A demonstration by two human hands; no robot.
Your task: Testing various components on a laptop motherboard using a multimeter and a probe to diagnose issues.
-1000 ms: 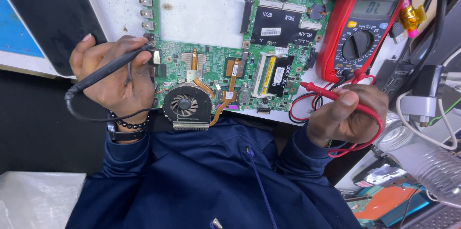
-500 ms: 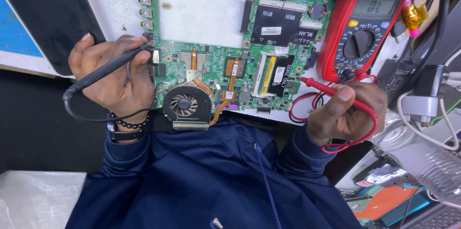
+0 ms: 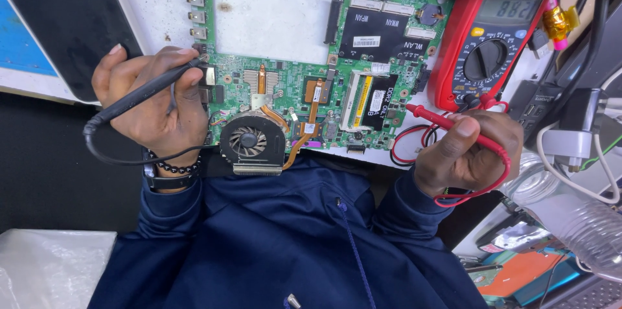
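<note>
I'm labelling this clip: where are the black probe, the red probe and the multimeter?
black probe [image 3: 139, 92], head view, mid-shaft.
red probe [image 3: 433, 115], head view, shaft near the tip.
multimeter [image 3: 486, 59], head view, rotary dial.

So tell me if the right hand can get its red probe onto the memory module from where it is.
Probably yes: the right hand holds the red probe just beside the memory module, with nothing between them.

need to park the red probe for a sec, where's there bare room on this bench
Bare white bench top shows in the notch of the green circuit board, between its port strip and the black chips. The right side is crowded: red multimeter, red leads, cables, plastic bottle. The left hand and right hand each hold a probe.
</note>
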